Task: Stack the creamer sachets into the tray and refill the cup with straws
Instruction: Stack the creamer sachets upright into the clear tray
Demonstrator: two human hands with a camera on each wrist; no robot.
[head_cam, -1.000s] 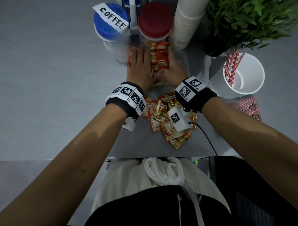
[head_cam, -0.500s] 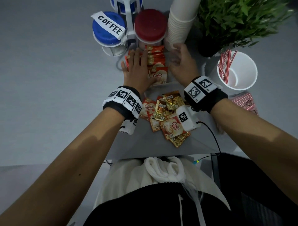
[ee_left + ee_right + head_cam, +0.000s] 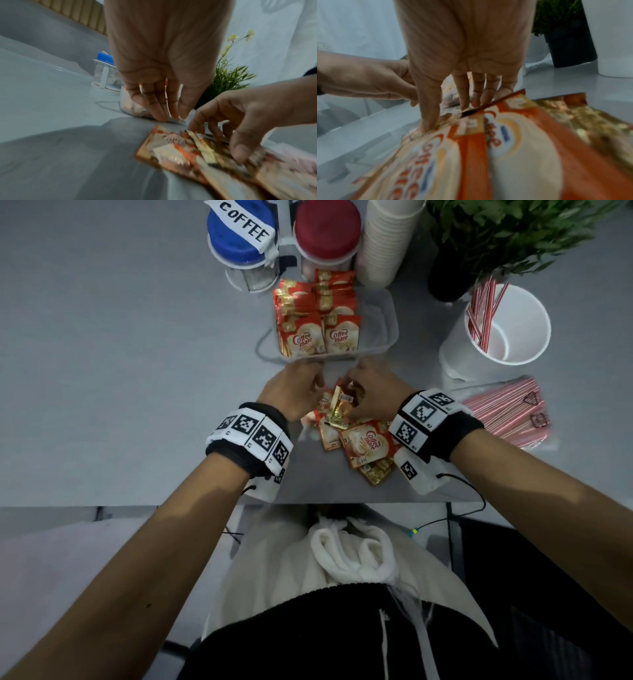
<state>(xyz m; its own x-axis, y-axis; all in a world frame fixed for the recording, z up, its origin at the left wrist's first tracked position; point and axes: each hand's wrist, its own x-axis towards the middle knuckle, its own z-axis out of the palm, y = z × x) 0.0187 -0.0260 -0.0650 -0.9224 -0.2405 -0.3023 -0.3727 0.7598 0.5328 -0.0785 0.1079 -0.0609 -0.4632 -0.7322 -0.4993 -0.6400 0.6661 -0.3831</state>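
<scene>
While both hands work the loose sachets [image 3: 356, 436], right hand [image 3: 371, 400] pinching one, left hand [image 3: 291, 392] fingers curled, grip unclear, two rows in tray [image 3: 387, 326]

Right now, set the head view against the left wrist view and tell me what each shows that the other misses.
Only the head view shows the white cup with a few straws, the bag of straws, the red-lidded jar and the paper cup stack. Only the left wrist view shows yellow flowers above the plant. Both show the loose sachets, both hands, left hand and right hand, and the blue-lidded jar.
</scene>
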